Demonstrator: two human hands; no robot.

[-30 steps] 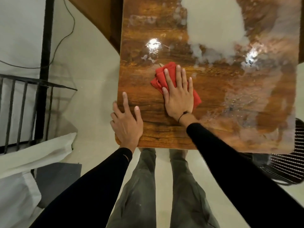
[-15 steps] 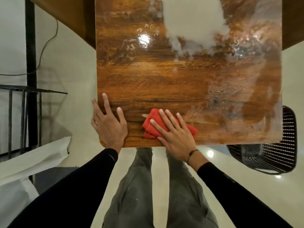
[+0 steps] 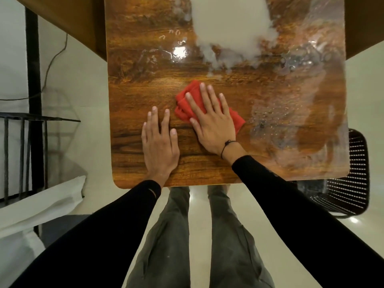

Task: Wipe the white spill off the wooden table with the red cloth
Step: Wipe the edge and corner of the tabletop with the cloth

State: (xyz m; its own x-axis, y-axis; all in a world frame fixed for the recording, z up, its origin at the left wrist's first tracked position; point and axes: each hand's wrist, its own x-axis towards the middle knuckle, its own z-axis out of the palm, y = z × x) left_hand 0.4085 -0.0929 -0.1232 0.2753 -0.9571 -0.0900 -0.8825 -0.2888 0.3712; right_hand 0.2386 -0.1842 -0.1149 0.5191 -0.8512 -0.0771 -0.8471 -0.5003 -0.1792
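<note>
A wooden table fills the upper middle of the head view. A wide white spill covers its far centre, with thin wet smears trailing down the right side. A folded red cloth lies near the table's middle, just short of the spill. My right hand presses flat on the cloth with fingers spread. My left hand rests flat on bare wood to the left of the cloth, holding nothing.
A black mesh chair stands at the table's near right corner. A black metal railing and a post with a hanging cable are at the left, with white sheeting below. My legs stand at the near table edge.
My right hand pulled the cloth back to the near edge, then pushed it forward again toward the spill. My left hand moved from the near left corner onto the tabletop beside the cloth.
</note>
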